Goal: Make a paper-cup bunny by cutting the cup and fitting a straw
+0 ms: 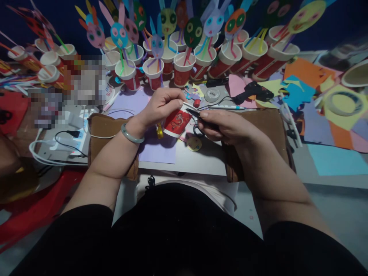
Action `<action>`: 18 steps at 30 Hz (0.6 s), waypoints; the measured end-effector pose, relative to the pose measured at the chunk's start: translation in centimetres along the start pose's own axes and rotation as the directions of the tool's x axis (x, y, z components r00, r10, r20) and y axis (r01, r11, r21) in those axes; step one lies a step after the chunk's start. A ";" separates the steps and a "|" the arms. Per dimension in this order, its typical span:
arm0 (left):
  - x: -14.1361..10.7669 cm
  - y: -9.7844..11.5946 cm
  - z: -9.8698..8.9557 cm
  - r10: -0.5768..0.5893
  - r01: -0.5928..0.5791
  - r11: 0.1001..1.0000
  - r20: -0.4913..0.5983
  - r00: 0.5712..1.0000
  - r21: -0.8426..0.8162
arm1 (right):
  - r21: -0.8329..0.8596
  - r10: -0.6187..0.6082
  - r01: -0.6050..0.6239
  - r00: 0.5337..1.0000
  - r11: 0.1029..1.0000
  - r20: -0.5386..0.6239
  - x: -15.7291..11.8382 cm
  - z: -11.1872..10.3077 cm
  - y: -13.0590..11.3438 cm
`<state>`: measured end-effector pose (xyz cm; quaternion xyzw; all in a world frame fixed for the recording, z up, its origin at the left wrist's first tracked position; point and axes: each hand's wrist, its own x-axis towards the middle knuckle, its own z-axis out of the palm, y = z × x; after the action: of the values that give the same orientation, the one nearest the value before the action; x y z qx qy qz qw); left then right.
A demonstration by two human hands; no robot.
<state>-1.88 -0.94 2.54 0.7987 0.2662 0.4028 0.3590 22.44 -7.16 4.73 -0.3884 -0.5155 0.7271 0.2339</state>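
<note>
A red and white paper cup [177,122] lies tilted in my left hand [163,105], whose fingers close round its rim side. My right hand [217,125] holds a small dark pointed tool [193,112], its tip at the cup's rim; its exact kind is hard to make out. Below that hand, the black handle loops of scissors [197,130] show. A yellow paper disc [194,143] lies just under the cup, and a yellow object [159,130] sits by the cup's left side. Purple paper [156,150] is spread beneath my left hand.
Rows of red cups [184,71] with straws and paper animal faces stand along the back. Coloured paper scraps [301,92] and a tape roll [345,103] cover the right side. A power strip [82,132] with cables lies left. Brown pads [107,128] flank the work spot.
</note>
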 end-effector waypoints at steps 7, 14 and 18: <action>0.0 -0.4 0.0 0.004 -0.004 1.000 -0.019 1.000 0.013 | 0.002 0.001 -0.001 1.000 1.000 0.014 0.1 -0.2 0.3; 0.1 -0.1 0.0 0.014 -0.014 1.000 0.001 1.000 0.028 | 0.002 -0.023 0.023 0.999 1.000 0.037 0.4 -0.4 0.7; 0.1 0.5 0.0 -0.018 0.016 0.999 0.034 0.999 0.052 | 0.008 -0.038 0.037 0.997 0.999 0.074 0.5 -0.4 0.7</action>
<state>-1.76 -1.18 3.00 0.8123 0.2772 0.3790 0.3460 22.57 -6.83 3.81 -0.3505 -0.5288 0.7382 0.2294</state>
